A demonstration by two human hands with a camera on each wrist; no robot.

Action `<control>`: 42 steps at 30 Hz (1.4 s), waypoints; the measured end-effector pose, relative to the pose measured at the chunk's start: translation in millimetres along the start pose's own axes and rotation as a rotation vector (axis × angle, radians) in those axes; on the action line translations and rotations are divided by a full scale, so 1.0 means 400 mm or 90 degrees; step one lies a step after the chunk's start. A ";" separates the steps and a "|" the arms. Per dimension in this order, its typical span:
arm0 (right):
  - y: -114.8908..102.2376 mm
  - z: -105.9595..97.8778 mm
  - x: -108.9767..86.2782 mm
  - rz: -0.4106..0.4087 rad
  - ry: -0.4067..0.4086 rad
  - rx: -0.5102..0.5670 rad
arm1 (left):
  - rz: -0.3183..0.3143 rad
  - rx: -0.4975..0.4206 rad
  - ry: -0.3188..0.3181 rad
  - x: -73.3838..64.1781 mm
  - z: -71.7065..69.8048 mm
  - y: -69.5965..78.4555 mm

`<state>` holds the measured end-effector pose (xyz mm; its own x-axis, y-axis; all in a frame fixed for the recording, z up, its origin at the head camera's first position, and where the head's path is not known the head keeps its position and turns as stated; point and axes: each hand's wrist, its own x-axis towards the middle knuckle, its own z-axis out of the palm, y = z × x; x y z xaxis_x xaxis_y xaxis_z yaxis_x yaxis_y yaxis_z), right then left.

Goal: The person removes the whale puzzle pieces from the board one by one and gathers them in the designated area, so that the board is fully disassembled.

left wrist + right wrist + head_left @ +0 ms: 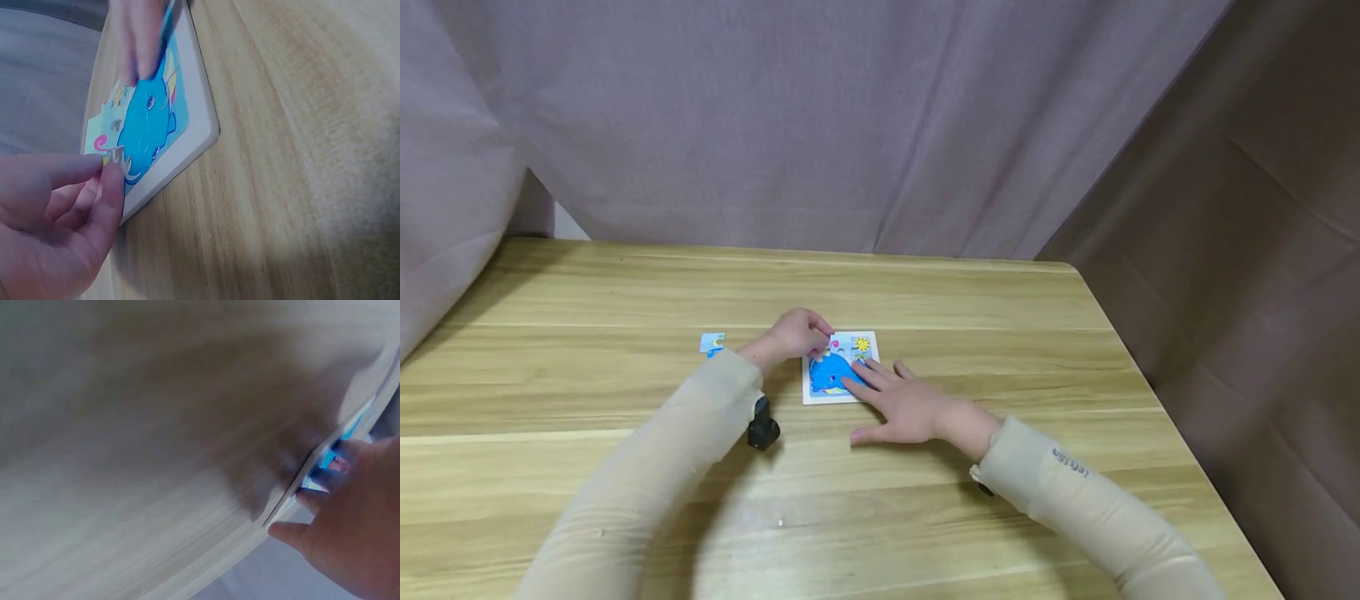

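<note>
A small jigsaw puzzle of a blue whale in a white-rimmed tray lies flat on the table. Between thumb and forefinger, my left hand pinches a puzzle piece at the tray's upper left part. Much of that piece is hidden by the fingers. My right hand lies with fingers spread over the tray's right side, fingertips on the whale picture. Its thumb is stretched out beside the tray's near edge.
Left of the tray, beyond my left wrist, lies a loose light blue puzzle piece, with a bit of blue just below it, partly hidden by the sleeve. A grey curtain hangs behind the wooden table.
</note>
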<state>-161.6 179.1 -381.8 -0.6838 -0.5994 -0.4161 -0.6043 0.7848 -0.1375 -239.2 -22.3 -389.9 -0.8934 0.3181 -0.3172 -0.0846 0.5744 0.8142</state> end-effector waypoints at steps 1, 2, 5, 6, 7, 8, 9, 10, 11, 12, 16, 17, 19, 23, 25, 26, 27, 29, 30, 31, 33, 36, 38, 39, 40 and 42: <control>-0.003 0.002 -0.001 -0.006 0.002 -0.005 | 0.000 -0.003 0.001 0.000 0.000 0.000; -0.004 0.003 -0.001 -0.008 0.002 -0.008 | 0.000 -0.008 0.003 0.000 0.000 0.000; -0.005 0.008 0.000 -0.011 0.012 -0.015 | -0.002 -0.018 0.014 0.000 0.000 0.002; -0.005 0.009 0.000 -0.013 0.016 -0.014 | -0.004 -0.021 0.019 0.000 -0.001 0.003; -0.004 0.010 0.001 -0.014 0.019 -0.014 | -0.004 -0.023 0.023 -0.001 -0.001 0.004; -0.004 0.010 0.001 -0.014 0.019 -0.014 | -0.004 -0.026 0.026 -0.002 -0.001 0.004; -0.004 0.010 0.001 -0.015 0.020 -0.015 | -0.007 -0.028 0.029 -0.003 -0.001 0.005; -0.003 0.011 0.001 -0.015 0.021 -0.017 | -0.007 -0.032 0.031 -0.004 -0.001 0.006; -0.003 0.011 0.001 -0.015 0.021 -0.017 | -0.008 -0.036 0.033 -0.005 -0.001 0.006; -0.003 0.011 0.002 -0.015 0.021 -0.017 | -0.010 -0.040 0.035 -0.005 0.000 0.006; -0.005 0.009 0.001 -0.012 0.018 -0.020 | -0.004 -0.050 0.042 -0.008 0.002 0.006; -0.006 0.007 0.001 -0.011 0.016 -0.020 | -0.002 -0.049 0.042 -0.008 0.002 0.006; -0.007 0.005 0.001 -0.009 0.014 -0.021 | 0.004 -0.047 0.041 -0.011 0.002 0.007; -0.010 0.001 0.002 -0.004 0.012 -0.025 | 0.014 -0.049 0.032 -0.014 -0.001 0.005; -0.012 0.001 0.002 -0.005 0.013 -0.027 | 0.016 -0.060 0.029 -0.014 -0.001 0.001; -0.013 0.000 0.002 -0.003 0.012 -0.028 | 0.018 -0.065 0.028 -0.014 -0.001 -0.001; -0.014 0.000 0.002 -0.003 0.010 -0.030 | 0.019 -0.071 0.028 -0.014 0.000 -0.003; -0.016 -0.001 0.003 0.001 0.004 -0.031 | 0.018 -0.082 0.029 -0.012 0.001 -0.007; -0.017 -0.002 0.003 0.001 0.004 -0.029 | 0.017 -0.087 0.031 -0.011 0.003 -0.008; -0.018 -0.004 0.003 0.002 0.004 -0.028 | 0.017 -0.089 0.033 -0.010 0.004 -0.010; -0.020 -0.006 0.004 0.006 -0.001 -0.028 | 0.015 -0.086 0.037 -0.010 0.005 -0.011; -0.022 -0.009 0.006 0.010 -0.003 -0.029 | 0.010 -0.093 0.043 -0.009 0.005 -0.011; -0.023 -0.010 0.006 0.011 -0.003 -0.032 | -0.006 -0.129 0.057 -0.008 0.000 -0.013; -0.023 -0.010 0.006 0.011 -0.003 -0.035 | -0.013 -0.158 0.066 -0.007 -0.003 -0.014; -0.022 -0.009 0.006 0.011 -0.002 -0.037 | -0.020 -0.186 0.077 -0.006 -0.008 -0.016; -0.022 -0.008 0.006 0.010 0.000 -0.037 | -0.037 -0.241 0.100 -0.004 -0.019 -0.020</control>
<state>-159.4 170.3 -378.7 -0.6936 -0.5869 -0.4177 -0.6163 0.7836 -0.0777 -240.6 -33.2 -392.3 -0.9364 0.1578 -0.3134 -0.2666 0.2606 0.9279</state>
